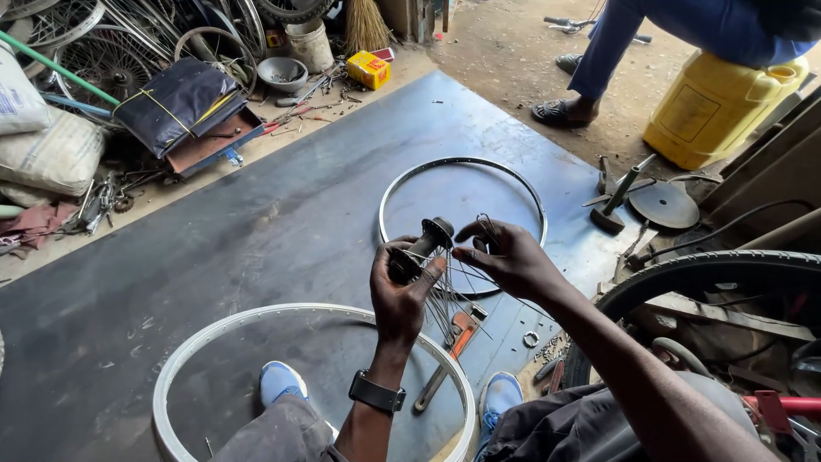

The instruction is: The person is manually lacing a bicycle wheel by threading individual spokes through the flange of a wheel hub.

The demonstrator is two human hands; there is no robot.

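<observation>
Big dark sheet [256,248] covers the floor of an open workshop, dirt ground beyond it. Junk pile top left: old wheels [103,43], sacks [47,145], a dark bundle [184,107], a bowl [282,73]. Another person sits on a yellow jerrycan [714,107] top right, only legs and sandals showing. A tyre [701,274] stands at the right edge. Two bare rims lie flat on the sheet: near rim [184,364] between the person's blue shoes and knees, far rim [462,164] behind the hands. A hammer [616,201] and a round disc [663,205] lie right of the far rim; pliers [453,338] sit under the hands.

Step in hand looks like lacing: the left hand [400,295] is wrapped around a hub [423,248], held up over the sheet, with thin spokes [457,295] hanging from its flange. The right hand [509,257] pinches a spoke end, fingers close together near the hub's flange.

Next move likely needs fine fingertip aim to feed the spoke through a flange hole, with the hub kept steady so the loose spokes do not slip out.
</observation>
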